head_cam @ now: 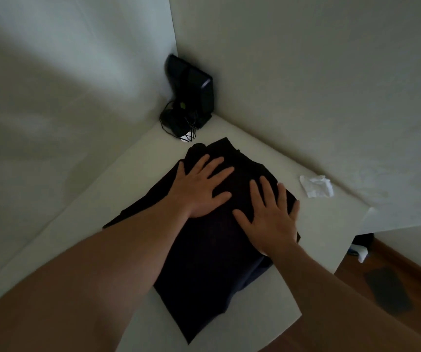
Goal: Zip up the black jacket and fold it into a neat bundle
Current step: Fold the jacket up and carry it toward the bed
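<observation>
Black jacket (204,270): folded flat on white table (313,240), mid-frame, long axis from 12 to 6 o'clock; dark fabric, zip not readable in this light.
Jacket top end: near table's back corner, just short of black device; slightly bunched at 12 o'clock edge.
Jacket left flap: thin dark strip sticking out toward 9 o'clock from under left forearm.
Jacket bottom: pointed corner at 6 o'clock, close to table's near edge.
Left hand (201,186): palm down on upper jacket, fingers straight and spread, pointing toward 1 o'clock; pressing flat, gripping nothing.
Right hand (270,217): palm down on jacket's right side, at 4 o'clock from left hand; fingers straight and spread, pointing to 12 o'clock, little finger at fabric's right edge; pressing flat, gripping nothing.
Hands: near each other, not touching.
Forearms: bare, entering from 7 and 5 o'clock.
Black device (194,90): upright in wall corner at 12 o'clock from jacket, tangle of cables (176,123) at its base; apart from jacket.
White cloth (317,186): crumpled, at 3 o'clock from jacket's top, near right wall; apart from jacket and right hand.
Floor (392,273): wood, at 4 o'clock past table edge; dark flat object on it, type unclear.
Lighting: dim, detail in black fabric mostly lost.
</observation>
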`<action>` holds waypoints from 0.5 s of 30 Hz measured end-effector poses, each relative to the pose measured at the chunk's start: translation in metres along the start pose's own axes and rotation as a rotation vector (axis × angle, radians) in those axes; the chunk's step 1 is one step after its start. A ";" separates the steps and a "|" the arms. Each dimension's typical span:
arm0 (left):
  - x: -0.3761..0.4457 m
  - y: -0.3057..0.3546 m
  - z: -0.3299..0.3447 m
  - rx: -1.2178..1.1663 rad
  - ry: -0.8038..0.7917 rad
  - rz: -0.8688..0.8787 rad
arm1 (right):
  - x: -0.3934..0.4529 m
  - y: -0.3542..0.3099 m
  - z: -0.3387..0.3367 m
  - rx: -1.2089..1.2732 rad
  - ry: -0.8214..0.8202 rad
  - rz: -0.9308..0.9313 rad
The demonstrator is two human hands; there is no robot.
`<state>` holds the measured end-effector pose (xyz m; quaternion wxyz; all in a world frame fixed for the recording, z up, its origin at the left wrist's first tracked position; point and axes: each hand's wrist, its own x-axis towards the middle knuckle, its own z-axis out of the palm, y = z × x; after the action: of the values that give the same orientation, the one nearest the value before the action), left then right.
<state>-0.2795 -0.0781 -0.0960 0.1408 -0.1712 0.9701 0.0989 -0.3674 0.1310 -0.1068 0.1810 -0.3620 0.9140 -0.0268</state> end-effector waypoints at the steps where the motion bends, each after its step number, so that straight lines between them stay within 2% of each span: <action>1: 0.001 0.000 0.006 -0.011 0.019 0.000 | 0.001 -0.001 0.004 -0.007 0.010 0.005; 4: 0.004 -0.002 0.011 -0.030 0.032 -0.001 | 0.005 -0.003 0.007 -0.019 0.007 0.006; 7: 0.001 0.004 -0.008 -0.035 -0.064 -0.010 | 0.005 -0.006 -0.005 -0.024 -0.064 0.026; 9: -0.022 0.016 -0.021 -0.016 -0.007 -0.021 | -0.004 -0.015 -0.020 -0.025 -0.071 0.021; 11: -0.067 0.032 -0.023 -0.040 0.095 -0.065 | -0.023 -0.033 -0.031 -0.018 0.009 -0.078; 13: -0.113 0.042 -0.008 -0.035 0.125 -0.122 | -0.042 -0.045 -0.026 -0.024 0.043 -0.188; 15: -0.139 0.039 0.014 0.003 0.116 -0.167 | -0.049 -0.040 -0.011 -0.037 0.018 -0.202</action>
<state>-0.1654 0.0034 -0.0608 0.0924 -0.2565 0.9591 0.0755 -0.3122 0.1331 -0.0741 0.1623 -0.4554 0.8748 -0.0312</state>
